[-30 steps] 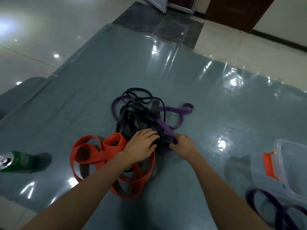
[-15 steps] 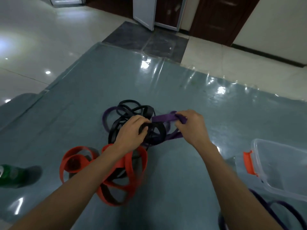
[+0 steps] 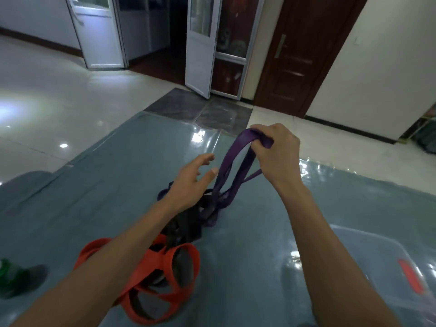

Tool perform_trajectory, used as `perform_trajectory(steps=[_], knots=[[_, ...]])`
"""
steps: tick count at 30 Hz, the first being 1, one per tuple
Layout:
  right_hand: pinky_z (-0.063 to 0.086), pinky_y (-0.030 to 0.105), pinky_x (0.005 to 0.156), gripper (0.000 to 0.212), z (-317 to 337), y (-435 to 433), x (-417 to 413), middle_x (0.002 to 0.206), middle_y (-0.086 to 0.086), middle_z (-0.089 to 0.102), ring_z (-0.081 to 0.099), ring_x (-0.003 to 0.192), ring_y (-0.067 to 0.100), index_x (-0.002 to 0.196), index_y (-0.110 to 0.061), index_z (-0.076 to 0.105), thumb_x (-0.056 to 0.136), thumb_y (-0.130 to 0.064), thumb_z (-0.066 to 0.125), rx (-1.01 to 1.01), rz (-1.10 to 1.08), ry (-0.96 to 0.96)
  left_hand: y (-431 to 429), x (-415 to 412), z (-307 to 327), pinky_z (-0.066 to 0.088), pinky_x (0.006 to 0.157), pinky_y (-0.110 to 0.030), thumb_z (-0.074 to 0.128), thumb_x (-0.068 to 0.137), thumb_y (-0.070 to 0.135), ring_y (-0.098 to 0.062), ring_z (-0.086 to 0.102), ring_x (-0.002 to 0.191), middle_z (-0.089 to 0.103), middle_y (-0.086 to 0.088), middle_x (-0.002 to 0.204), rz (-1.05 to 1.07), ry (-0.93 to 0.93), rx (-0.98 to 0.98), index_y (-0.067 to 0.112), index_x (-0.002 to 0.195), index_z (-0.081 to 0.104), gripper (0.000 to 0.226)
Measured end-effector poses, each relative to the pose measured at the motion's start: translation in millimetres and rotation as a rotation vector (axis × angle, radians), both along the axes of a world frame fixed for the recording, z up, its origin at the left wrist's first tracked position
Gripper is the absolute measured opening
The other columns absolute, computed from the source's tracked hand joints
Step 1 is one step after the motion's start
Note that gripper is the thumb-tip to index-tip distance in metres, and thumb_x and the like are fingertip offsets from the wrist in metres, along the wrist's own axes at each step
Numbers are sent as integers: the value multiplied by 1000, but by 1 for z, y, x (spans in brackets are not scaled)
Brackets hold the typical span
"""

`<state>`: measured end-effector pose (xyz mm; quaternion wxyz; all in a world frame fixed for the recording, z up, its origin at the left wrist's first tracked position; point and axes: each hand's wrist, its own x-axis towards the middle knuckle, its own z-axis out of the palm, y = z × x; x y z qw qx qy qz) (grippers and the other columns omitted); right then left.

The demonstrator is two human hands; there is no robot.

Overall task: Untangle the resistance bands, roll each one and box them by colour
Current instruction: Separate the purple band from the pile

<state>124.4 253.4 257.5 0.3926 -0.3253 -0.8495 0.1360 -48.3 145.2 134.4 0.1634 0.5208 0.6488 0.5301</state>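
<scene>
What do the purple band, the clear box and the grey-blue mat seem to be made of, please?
Purple band: matte rubber or latex, probably; it hangs in limp loops from the right hand. Clear box: rigid see-through plastic, seemingly; the mat shows through its wall. Mat: smooth, shiny sheet, perhaps vinyl; it mirrors the lights.
</scene>
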Motion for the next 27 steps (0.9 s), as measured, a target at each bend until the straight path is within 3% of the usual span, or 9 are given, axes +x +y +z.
perform_trajectory(steps=[4, 7, 9, 12, 16, 20, 22, 24, 27], knots=[[45, 23, 81, 34, 10, -9, 7, 95, 5, 66, 59, 88, 18, 114, -22, 75, 86, -5, 64, 3, 50, -61, 8, 16, 28, 45, 109, -38, 54, 91, 62, 4, 50, 131, 56, 18, 142, -96, -48, 28, 32, 144, 48, 61], [38, 4, 78, 35, 16, -10, 16, 97, 5, 66, 59, 87, 13, 116, -19, 75, 87, -2, 64, -16, 29, 1, 14, 40, 36, 44, 105, -25, 62, 84, 70, 4, 52, 129, 58, 21, 138, -210, -69, 5, 42, 144, 42, 69], [36, 0, 77, 36, 25, -10, 24, 98, 6, 67, 56, 85, 8, 115, -17, 76, 86, 2, 65, -23, 16, 71, 22, 59, 33, 52, 93, -20, 70, 77, 70, 1, 63, 111, 66, 17, 120, -225, -99, -34, 47, 130, 48, 62], [39, 1, 80, 39, 38, -9, 37, 101, 2, 68, 58, 90, 6, 115, -17, 76, 85, 5, 65, -30, 2, 139, 35, 86, 19, 57, 76, -23, 79, 81, 47, -8, 67, 85, 70, 2, 100, -209, -163, -27, 36, 112, 57, 40], [39, 1, 80, 40, 46, -3, 65, 104, -3, 67, 58, 92, 3, 113, -20, 77, 84, 6, 64, -12, -63, 202, 44, 102, 9, 44, 60, -12, 79, 84, 27, 5, 55, 64, 62, 20, 73, -220, -262, 14, 42, 93, 59, 26], [42, 2, 74, 43, 32, 4, 88, 107, -5, 67, 61, 91, 2, 112, -26, 76, 86, 5, 63, -108, -127, 246, 46, 98, 9, 53, 59, -20, 74, 86, 29, -1, 63, 62, 68, 14, 76, -269, -158, -79, 44, 99, 63, 23], [43, 2, 73, 43, 13, 7, 95, 109, -5, 67, 61, 90, 1, 112, -29, 74, 88, 4, 62, -192, -149, 272, 48, 90, 10, 56, 58, -26, 68, 91, 19, -11, 66, 59, 70, 8, 77, -265, -130, -117, 39, 105, 64, 25], [47, 5, 75, 38, -8, 8, 100, 112, -5, 65, 61, 91, 4, 118, -28, 70, 92, -2, 65, -265, -172, 258, 48, 79, 15, 54, 52, -29, 64, 92, 11, -15, 64, 51, 72, 4, 76, -218, -104, -142, 38, 97, 65, 27], [58, 27, 84, 33, -38, 7, 102, 114, -7, 65, 65, 93, 10, 121, -31, 66, 95, -11, 66, -370, -151, 259, 46, 61, 30, 51, 58, -26, 63, 89, 8, -5, 63, 56, 72, 7, 73, -165, -2, -153, 33, 85, 65, 26]])
